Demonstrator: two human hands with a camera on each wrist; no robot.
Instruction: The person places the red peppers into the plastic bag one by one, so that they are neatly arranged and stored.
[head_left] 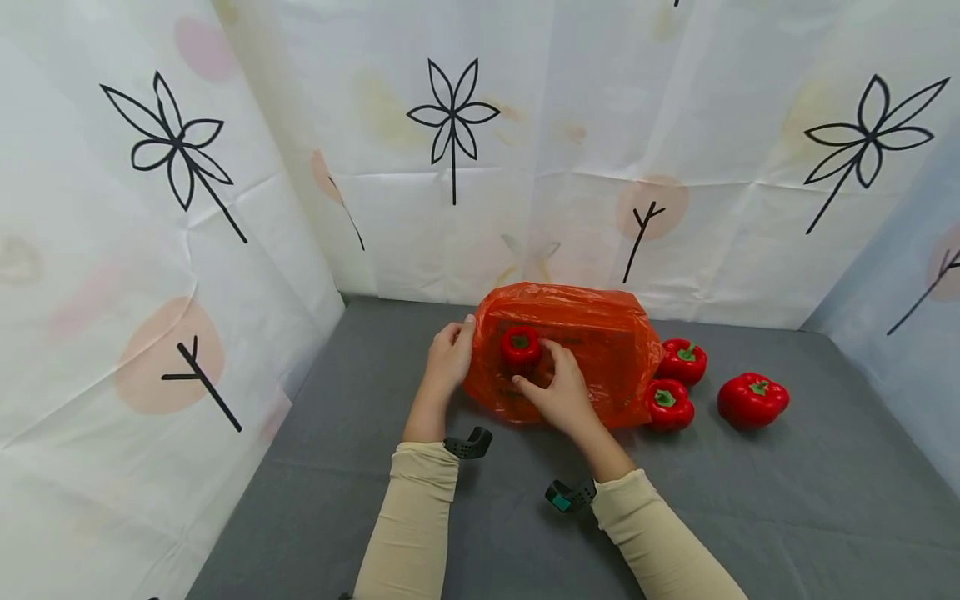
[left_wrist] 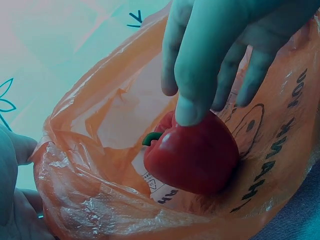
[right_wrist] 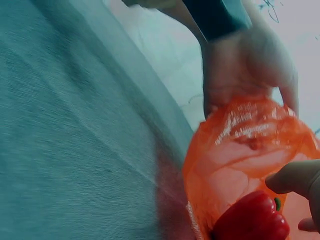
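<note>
I see the left hand [head_left: 451, 357] pinching the crinkled orange plastic bag [head_left: 577, 300] at nine o'clock; the right hand [head_left: 564, 397] angles in from five o'clock, fingers spread beside the glossy red bell pepper [head_left: 521, 346] inside, contact hard to judge.

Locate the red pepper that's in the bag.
Head view: the red pepper is in the left part of the orange bag, between the left grip at the bag's left edge and the right grip at its lower right.
</note>
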